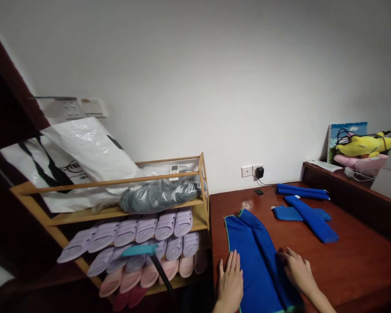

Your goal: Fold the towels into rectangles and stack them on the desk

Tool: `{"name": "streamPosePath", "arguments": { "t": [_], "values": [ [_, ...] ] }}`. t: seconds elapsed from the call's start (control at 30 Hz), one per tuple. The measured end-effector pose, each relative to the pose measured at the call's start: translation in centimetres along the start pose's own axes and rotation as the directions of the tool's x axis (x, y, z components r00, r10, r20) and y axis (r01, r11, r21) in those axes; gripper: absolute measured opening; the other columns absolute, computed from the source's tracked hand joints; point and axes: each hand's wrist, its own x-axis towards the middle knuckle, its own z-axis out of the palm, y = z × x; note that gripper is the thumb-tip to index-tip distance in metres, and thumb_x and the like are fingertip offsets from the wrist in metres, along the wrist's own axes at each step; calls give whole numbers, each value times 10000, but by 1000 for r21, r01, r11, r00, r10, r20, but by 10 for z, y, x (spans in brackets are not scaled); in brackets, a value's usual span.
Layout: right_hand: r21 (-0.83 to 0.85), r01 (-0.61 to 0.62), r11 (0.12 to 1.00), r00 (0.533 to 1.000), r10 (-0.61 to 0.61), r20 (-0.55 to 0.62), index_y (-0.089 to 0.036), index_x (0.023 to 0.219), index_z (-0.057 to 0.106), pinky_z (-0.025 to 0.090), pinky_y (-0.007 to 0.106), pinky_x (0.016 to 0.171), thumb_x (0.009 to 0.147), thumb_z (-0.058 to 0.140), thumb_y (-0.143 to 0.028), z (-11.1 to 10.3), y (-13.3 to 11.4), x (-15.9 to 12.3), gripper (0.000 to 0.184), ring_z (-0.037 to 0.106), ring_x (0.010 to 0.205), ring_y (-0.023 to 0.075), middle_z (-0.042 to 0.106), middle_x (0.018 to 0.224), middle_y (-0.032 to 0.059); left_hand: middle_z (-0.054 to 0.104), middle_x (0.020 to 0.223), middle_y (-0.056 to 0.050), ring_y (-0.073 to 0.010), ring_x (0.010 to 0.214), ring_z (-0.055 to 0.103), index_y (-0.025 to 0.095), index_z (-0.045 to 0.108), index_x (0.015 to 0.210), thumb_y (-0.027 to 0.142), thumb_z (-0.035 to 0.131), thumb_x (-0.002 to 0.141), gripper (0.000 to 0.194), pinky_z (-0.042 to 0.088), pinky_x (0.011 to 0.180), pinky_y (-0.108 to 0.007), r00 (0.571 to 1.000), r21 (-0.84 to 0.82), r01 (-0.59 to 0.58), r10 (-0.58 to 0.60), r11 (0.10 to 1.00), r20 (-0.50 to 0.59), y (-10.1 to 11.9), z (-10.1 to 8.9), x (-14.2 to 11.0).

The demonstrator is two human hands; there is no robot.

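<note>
A blue cloth point(252, 256) with green stitched edging lies on the reddish-brown table point(355, 269), its right side folded over lengthwise. My left hand point(230, 280) rests flat on the cloth's left edge, fingers stretched out together. At the folded right side is my right hand point(296, 269), its fingers bent against the fold; whether they pinch the fabric is partly hidden. Farther back on the table, one folded blue cloth point(313, 219) lies crossed over another blue cloth point(285, 213). Behind them is a long, narrow folded blue cloth point(301, 191).
Left of the table stands a wooden shoe rack point(202, 213) with lilac slippers point(125, 232), pink slippers point(150, 274) and white bags point(91, 152). A black plug point(260, 172) sits in the wall socket. On a raised ledge at right lies a yellow plush toy point(361, 145).
</note>
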Motion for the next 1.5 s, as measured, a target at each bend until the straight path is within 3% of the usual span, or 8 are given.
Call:
{"name": "streamPosePath", "arguments": {
  "t": [0.2, 0.33, 0.53, 0.73, 0.83, 1.03, 1.13, 1.5],
  "values": [
    [233, 301, 925, 954, -293, -69, -288, 1376, 385, 360, 396, 1049, 892, 342, -472, 29, -84, -15, 520, 357, 1331, 217, 356, 1475, 49, 288, 1488, -55, -268, 1359, 278, 225, 237, 1424, 169, 295, 883, 547, 290, 1066, -566, 1000, 35, 8, -8, 999, -6, 9, 5, -8],
    [180, 249, 952, 968, -251, -12, -230, 1386, 378, 331, 431, 1062, 897, 276, -552, 59, -112, -14, 594, 316, 1351, 237, 342, 1475, 94, 319, 1476, -61, -268, 1354, 291, 226, 277, 1414, 196, 292, 892, 524, 291, 1065, -565, 999, 91, 37, -35, 995, -26, 3, 2, -18],
    [-144, 116, 983, 990, -126, -61, -252, 1314, 482, 263, 529, 1054, 865, 360, -548, 28, 3, 4, 552, 268, 1369, 283, 355, 1469, 106, 276, 1491, -50, -239, 1370, 258, 210, 255, 1424, 228, 253, 908, 517, 267, 1076, -560, 998, 58, 67, -68, 996, 7, -1, -17, -22],
    [-196, -194, 961, 977, 207, 46, -232, 1124, 625, 402, 566, 864, 830, 378, -356, -30, 103, 10, 403, 567, 1099, 329, 600, 1214, 167, 222, 1506, -38, -229, 1376, 241, 211, 220, 1435, 163, 258, 863, 576, 228, 1092, -552, 991, -1, 48, -47, 999, 126, -12, -32, -38],
    [-154, -131, 979, 991, 123, -57, -185, 1226, 543, 362, 501, 966, 856, 325, -323, -28, 73, 9, 451, 459, 1238, 287, 467, 1374, 166, 287, 1485, -67, -253, 1376, 238, 188, 310, 1412, 182, 311, 831, 581, 176, 1101, -573, 983, 6, 95, -95, 995, 160, -10, -35, -40],
    [260, 275, 926, 960, -278, -26, -224, 1383, 370, 327, 367, 1063, 919, 248, -465, 34, -70, 0, 537, 333, 1342, 175, 372, 1466, 69, 227, 1509, -54, -207, 1389, 199, 158, 264, 1429, 233, 316, 874, 561, 228, 1124, -436, 999, -60, 43, -42, 997, 15, 29, -25, -9],
    [217, 273, 937, 959, -282, 12, -238, 1383, 375, 295, 423, 1080, 914, 249, -509, 50, -84, 9, 557, 298, 1361, 203, 375, 1462, 67, 241, 1504, -45, -226, 1381, 226, 193, 245, 1432, 334, 293, 918, 535, 256, 1111, -467, 999, -53, 45, -45, 998, 15, 35, -16, 1],
    [-376, -62, 924, 997, 37, -73, -244, 1349, 437, 296, 503, 1014, 892, 336, -425, -4, 141, 39, 502, 342, 1331, 283, 452, 1410, 97, 189, 1516, -11, -238, 1374, 247, 276, 35, 1442, 441, 249, 953, 559, 275, 1093, -474, 998, -43, -59, 59, 997, 5, 16, -12, -3]
  ]
}}
